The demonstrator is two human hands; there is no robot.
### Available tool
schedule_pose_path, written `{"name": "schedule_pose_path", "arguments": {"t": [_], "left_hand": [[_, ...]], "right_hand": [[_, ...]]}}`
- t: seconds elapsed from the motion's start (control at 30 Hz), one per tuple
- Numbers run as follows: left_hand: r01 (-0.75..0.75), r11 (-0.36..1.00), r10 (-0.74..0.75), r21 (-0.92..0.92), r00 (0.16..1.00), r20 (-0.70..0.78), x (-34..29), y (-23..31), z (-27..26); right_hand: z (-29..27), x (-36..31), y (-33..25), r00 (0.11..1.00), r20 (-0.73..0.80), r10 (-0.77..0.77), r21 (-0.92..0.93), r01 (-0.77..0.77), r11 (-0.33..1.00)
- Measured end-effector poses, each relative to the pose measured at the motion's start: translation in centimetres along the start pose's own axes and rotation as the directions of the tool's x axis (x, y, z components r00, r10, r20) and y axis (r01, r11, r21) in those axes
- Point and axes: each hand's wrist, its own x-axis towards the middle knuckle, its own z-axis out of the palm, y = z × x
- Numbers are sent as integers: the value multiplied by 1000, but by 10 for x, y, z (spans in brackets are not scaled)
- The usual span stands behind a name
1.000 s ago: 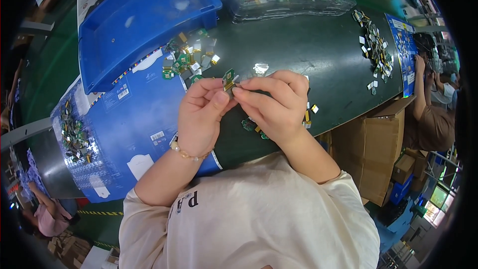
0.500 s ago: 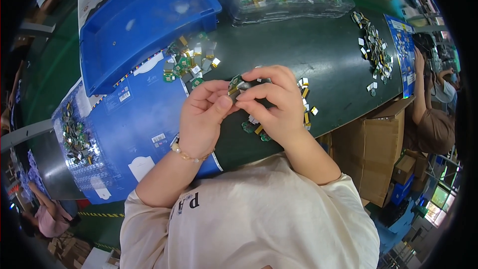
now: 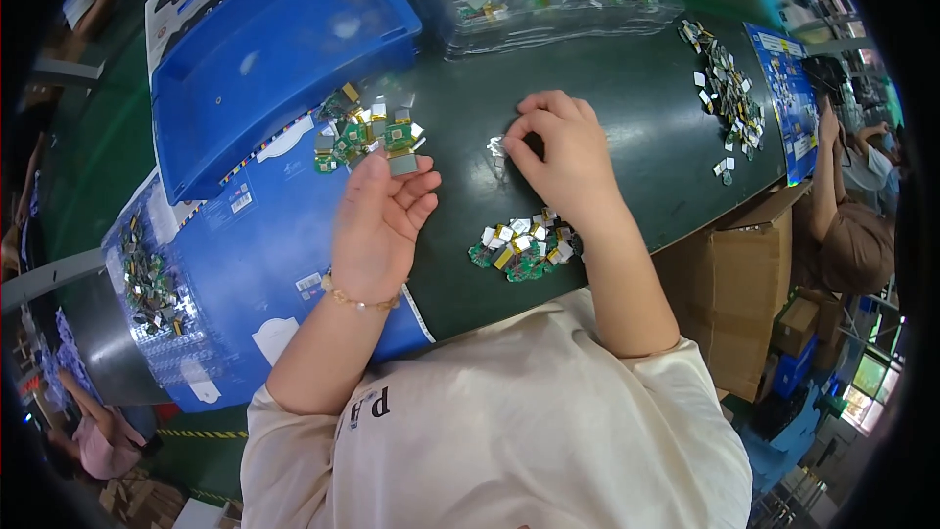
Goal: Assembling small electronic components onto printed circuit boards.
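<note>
My left hand [image 3: 377, 235] holds a small green circuit board [image 3: 398, 137] with a grey block [image 3: 402, 166] on it, between thumb and fingers. It hovers at the near edge of a heap of similar boards [image 3: 345, 142]. My right hand [image 3: 568, 152] is over the dark table, thumb and forefinger pinched at a small shiny clear piece of film [image 3: 496, 148]. Whether the film is lifted or lies on the table, I cannot tell. Nearer to me, left of my right forearm, sits another pile of boards with white and gold blocks [image 3: 524, 247].
A blue bin [image 3: 284, 69] stands far left on blue printed sheets [image 3: 264, 264]. Stacked clear trays [image 3: 558, 15] of boards are at the back. More boards lie on bubble wrap [image 3: 147, 279] at left and in a pile [image 3: 729, 93] at right, beyond a cardboard box [image 3: 729, 304].
My hands, together over the board before, have parted. The left moved left with the board towards the heap; the right moved slightly right and away from me to the clear film.
</note>
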Motion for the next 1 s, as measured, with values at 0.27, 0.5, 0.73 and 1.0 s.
{"name": "schedule_pose_path", "arguments": {"t": [0.27, 0.5, 0.73, 1.0], "left_hand": [[84, 996, -83, 43, 996, -18, 0, -2, 2], [50, 984, -47, 168, 999, -18, -1, 0, -2], [-68, 966, 54, -251, 997, -61, 7, 9, -11], [8, 1000, -7, -12, 997, 83, 3, 3, -5]], "right_hand": [[-18, 0, -4, 1000, -13, -11, -100, 10, 995], [-79, -28, 30, 958, 270, 93, -69, -77, 995], [-73, -46, 40, 966, 242, 87, -27, -83, 996], [-54, -38, 42, 996, 80, -43, -82, 50, 995]]}}
